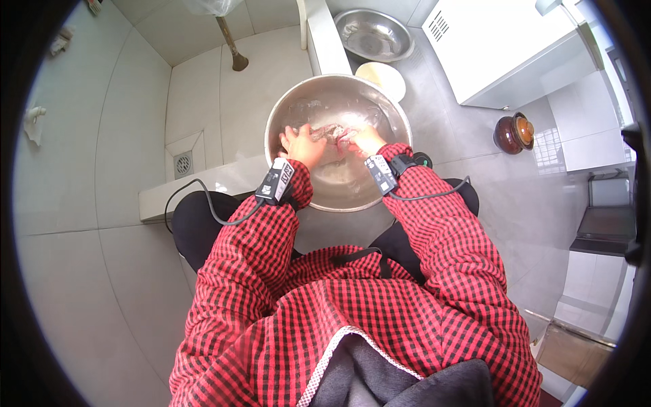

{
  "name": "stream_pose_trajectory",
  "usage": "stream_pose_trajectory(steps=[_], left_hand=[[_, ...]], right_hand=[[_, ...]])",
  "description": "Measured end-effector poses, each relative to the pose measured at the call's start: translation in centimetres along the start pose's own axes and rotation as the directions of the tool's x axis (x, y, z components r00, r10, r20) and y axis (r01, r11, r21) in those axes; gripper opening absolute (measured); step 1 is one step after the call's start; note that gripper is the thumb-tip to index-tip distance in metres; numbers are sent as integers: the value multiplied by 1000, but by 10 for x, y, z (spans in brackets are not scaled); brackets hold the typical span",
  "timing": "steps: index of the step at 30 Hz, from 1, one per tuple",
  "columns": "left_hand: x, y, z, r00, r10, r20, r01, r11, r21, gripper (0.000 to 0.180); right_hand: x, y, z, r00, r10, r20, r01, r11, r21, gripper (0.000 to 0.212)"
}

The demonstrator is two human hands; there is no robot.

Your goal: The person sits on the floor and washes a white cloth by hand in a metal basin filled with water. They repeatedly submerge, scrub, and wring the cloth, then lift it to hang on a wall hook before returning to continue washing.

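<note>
A wide steel basin (332,183) stands between my knees, with a pinkish-red and grey piece of raw flesh (332,133) in it; whether it is fish or meat I cannot make out. My left hand (302,146) is over the left end of the piece, fingers bent and slightly apart, the thumb side against it. At the right end, my right hand (368,141) has its fingertips closed on a redder part. Its fingers are partly blurred by glare. Shallow water seems to lie in the basin. Both wrists carry strapped, cabled boxes.
Beyond the basin are a pale round lid or board (384,80) and a second steel basin (374,35). A raised white ledge (230,178) runs along the left. A floor drain (183,163), a white cabinet (508,41) and a brown lidded jar (510,134) stand around.
</note>
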State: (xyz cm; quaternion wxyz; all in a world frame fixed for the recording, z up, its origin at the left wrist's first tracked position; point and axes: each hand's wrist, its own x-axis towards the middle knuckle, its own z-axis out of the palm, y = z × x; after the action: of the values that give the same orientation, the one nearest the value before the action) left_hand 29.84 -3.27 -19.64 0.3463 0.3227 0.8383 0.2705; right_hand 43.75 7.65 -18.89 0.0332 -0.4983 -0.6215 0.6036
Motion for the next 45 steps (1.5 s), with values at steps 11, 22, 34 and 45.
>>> stream_pose_trajectory(steps=[11, 22, 34, 45], left_hand=[[9, 35, -60, 879, 375, 296, -415, 906, 85, 22], [14, 38, -107, 849, 519, 98, -459, 817, -349, 26], [-1, 68, -94, 770, 579, 268, 138, 259, -956, 17], [45, 8, -34, 671, 611, 421, -561, 789, -251, 25]], right_hand=[[-51, -89, 8, 939, -284, -193, 316, 935, 163, 13], [-46, -99, -24, 687, -657, -309, 603, 753, -262, 17], [-75, -119, 12, 746, -638, -192, 622, 770, -143, 21], [-54, -69, -15, 932, -342, -121, 313, 927, -208, 14]])
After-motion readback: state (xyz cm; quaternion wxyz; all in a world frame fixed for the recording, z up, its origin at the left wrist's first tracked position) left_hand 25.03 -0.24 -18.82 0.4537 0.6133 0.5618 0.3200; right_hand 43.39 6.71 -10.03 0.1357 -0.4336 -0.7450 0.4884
